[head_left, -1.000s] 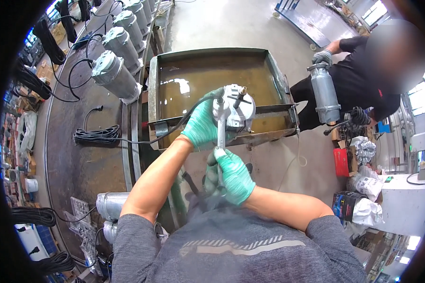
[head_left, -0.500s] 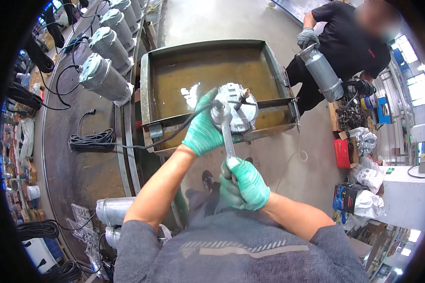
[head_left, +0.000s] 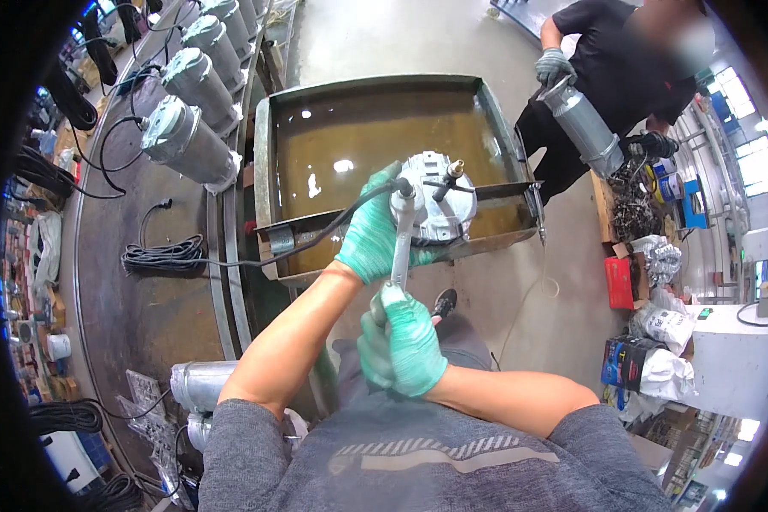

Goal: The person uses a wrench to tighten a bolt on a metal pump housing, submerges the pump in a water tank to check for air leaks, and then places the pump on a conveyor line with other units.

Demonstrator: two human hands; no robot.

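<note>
Cylindrical gray motor unit [head_left: 449, 213] at the near side of a liquid-filled metal tray [head_left: 264, 158], gloved left hand [head_left: 369, 232] gripping the unit's left flank, gloved right hand [head_left: 406, 346] closed around the lower end of a wrench [head_left: 400, 256], wrench head at the cable fitting [head_left: 404, 188], black cable [head_left: 328, 229] running left to a coil on the bench [head_left: 115, 316].

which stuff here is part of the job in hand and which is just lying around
In the job:
- wrench, in right hand
- silver unit, in left hand
- its black cable
- metal tray, perhaps

Apparently lying around:
- silver cylinders
- red box
- white bag
</note>
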